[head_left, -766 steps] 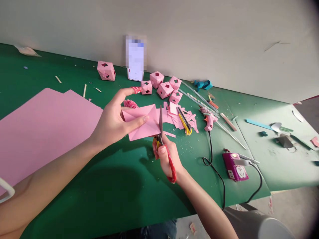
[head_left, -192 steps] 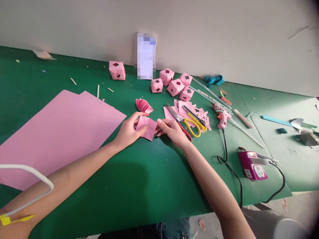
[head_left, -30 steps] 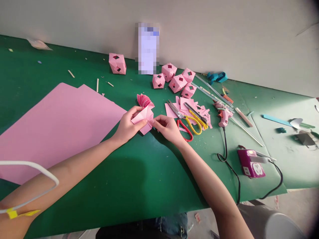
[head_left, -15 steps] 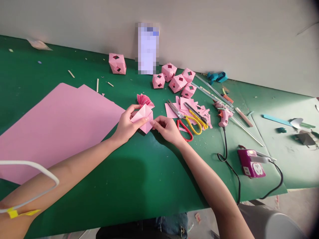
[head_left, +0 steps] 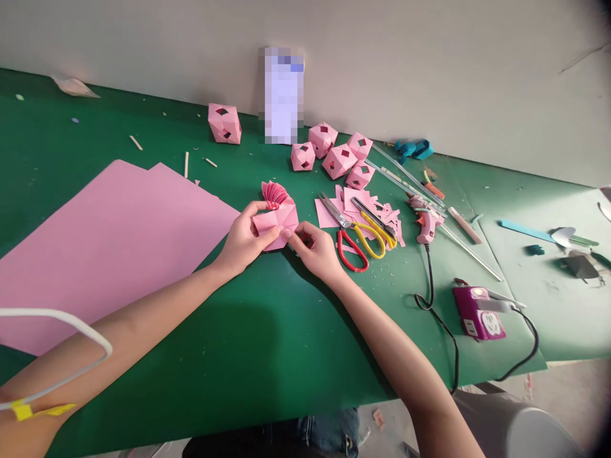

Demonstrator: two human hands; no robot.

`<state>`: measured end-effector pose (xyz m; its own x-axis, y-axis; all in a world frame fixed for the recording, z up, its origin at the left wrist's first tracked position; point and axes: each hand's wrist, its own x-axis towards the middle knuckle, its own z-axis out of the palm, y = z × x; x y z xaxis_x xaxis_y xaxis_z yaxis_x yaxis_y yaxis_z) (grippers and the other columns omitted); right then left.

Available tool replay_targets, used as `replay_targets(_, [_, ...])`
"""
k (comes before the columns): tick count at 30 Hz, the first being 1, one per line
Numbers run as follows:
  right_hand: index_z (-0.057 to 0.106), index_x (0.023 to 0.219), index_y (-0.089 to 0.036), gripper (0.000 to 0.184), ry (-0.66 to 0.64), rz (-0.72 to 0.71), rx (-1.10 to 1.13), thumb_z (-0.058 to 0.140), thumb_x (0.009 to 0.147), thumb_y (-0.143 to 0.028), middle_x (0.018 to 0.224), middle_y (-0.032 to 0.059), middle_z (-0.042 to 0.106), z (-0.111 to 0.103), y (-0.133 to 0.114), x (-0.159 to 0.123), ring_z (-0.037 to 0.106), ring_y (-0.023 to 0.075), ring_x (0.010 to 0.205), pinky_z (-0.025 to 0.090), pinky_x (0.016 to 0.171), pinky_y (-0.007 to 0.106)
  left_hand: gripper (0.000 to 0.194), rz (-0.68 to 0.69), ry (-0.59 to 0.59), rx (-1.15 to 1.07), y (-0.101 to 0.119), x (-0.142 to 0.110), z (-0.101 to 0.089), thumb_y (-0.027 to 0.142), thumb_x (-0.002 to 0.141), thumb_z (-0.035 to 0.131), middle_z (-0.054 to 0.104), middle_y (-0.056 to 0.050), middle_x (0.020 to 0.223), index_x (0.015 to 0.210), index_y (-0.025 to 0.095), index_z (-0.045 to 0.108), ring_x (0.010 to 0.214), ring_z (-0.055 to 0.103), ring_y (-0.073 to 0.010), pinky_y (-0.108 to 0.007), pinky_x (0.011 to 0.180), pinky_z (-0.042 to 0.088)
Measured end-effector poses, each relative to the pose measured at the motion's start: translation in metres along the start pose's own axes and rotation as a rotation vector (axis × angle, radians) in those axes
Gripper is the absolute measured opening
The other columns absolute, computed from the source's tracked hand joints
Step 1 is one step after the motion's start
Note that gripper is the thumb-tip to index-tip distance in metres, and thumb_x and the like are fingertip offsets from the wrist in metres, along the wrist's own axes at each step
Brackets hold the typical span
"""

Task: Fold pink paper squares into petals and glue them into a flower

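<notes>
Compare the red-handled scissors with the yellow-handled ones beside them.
The red scissors are the larger pair, their handles nearest the right hand; the yellow scissors are smaller, farther right. The red pair's loops rest on bare green mat; the yellow pair lies mostly over pink scraps. Both lie flat, untouched, blades pointing away from the person.

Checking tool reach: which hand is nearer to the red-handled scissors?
Right. The right hand sits just beside the red-handled scissors, not touching them, pinching the folded pink paper. The left hand holds the paper's far side, farther away.
</notes>
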<state>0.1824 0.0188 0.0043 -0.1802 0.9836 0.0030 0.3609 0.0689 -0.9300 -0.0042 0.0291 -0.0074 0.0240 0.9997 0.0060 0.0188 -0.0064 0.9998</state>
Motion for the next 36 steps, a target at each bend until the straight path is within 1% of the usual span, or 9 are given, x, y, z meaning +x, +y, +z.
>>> replay_targets(4, [0.067,0.090,-0.023,0.053,0.113,0.019,0.180,0.071,0.087,-0.076,0.082,0.0005,0.068,0.002,0.005,0.003,0.056,0.0147,0.066,0.044,0.059,0.029,0.050,0.054,-0.053,0.107,0.001,-0.003,-0.001,0.035,0.076,0.082,0.076,-0.008,0.116,0.121,0.023,0.063,0.098,0.076,-0.0252,-0.037,0.080,0.063])
replay_targets(6, [0.068,0.093,-0.024,0.048,0.151,0.015,0.199,0.074,0.087,-0.071,0.085,0.0012,0.069,0.002,0.006,0.002,0.056,0.0144,0.065,0.044,0.057,0.029,0.049,0.044,-0.042,0.113,0.002,-0.004,0.000,0.035,0.077,0.081,0.077,-0.007,0.110,0.121,0.024,0.061,0.094,0.077,-0.0246,-0.036,0.076,0.063])
replay_targets(10, [0.073,0.107,-0.026,0.032,0.258,-0.019,0.137,0.074,0.093,-0.054,0.089,0.0015,0.074,0.006,0.008,-0.004,0.060,0.0151,0.065,0.049,0.061,0.030,0.050,-0.022,0.002,0.021,0.005,-0.005,0.002,0.034,0.077,0.081,0.080,-0.005,0.101,0.120,0.025,0.058,0.082,0.077,-0.0221,-0.032,0.065,0.062])
replay_targets(14, [0.078,0.123,-0.029,0.033,0.267,-0.126,0.026,0.063,0.103,-0.049,0.112,0.0066,0.081,0.008,0.007,-0.010,0.069,0.0190,0.078,0.056,0.070,0.034,0.045,-0.015,0.011,0.002,0.006,-0.005,0.003,0.031,0.077,0.079,0.081,-0.005,0.101,0.117,0.024,0.058,0.083,0.078,-0.0214,-0.031,0.065,0.061])
replay_targets(19, [0.080,0.125,-0.028,0.031,0.357,-0.168,-0.089,0.063,0.104,-0.043,0.112,0.0081,0.083,0.007,0.008,-0.011,0.075,0.0244,0.092,0.063,0.088,0.040,0.044,-0.014,-0.019,0.045,0.005,-0.006,0.002,0.032,0.076,0.080,0.082,-0.005,0.101,0.115,0.025,0.060,0.084,0.079,-0.0228,-0.033,0.067,0.062])
replay_targets(25, [0.077,0.137,-0.027,0.038,0.234,-0.371,-0.359,0.051,0.110,-0.029,0.138,0.0107,0.078,0.009,0.009,-0.014,0.074,0.0283,0.121,0.058,0.111,0.046,0.041,0.007,-0.002,0.053,0.008,-0.006,0.003,0.027,0.077,0.075,0.082,-0.005,0.102,0.115,0.023,0.061,0.088,0.080,-0.0234,-0.032,0.069,0.063])
replay_targets(29, [0.080,0.131,-0.025,0.034,0.166,-0.484,-0.325,0.055,0.109,-0.026,0.136,0.0116,0.079,0.007,0.010,-0.014,0.074,0.0266,0.120,0.060,0.110,0.044,0.043,-0.009,0.017,0.066,0.010,-0.007,0.003,0.025,0.074,0.074,0.082,-0.004,0.098,0.115,0.022,0.062,0.086,0.078,-0.0227,-0.030,0.068,0.060])
replay_targets(33, [0.083,0.107,-0.024,0.017,0.142,-0.371,-0.104,0.066,0.103,-0.027,0.114,0.0081,0.083,-0.002,0.013,-0.010,0.078,0.0219,0.104,0.064,0.093,0.036,0.042,-0.008,-0.026,0.125,0.012,-0.008,0.003,0.028,0.077,0.072,0.082,-0.004,0.097,0.117,0.021,0.062,0.082,0.076,-0.0216,-0.031,0.069,0.058])
replay_targets(36, [0.079,0.106,-0.024,0.017,0.063,-0.199,0.019,0.078,0.095,-0.037,0.106,0.0055,0.082,-0.010,0.014,-0.007,0.076,0.0198,0.091,0.063,0.081,0.033,0.038,0.047,-0.050,0.205,0.012,-0.009,0.002,0.029,0.079,0.071,0.081,-0.004,0.098,0.115,0.021,0.063,0.088,0.077,-0.0234,-0.035,0.078,0.058])
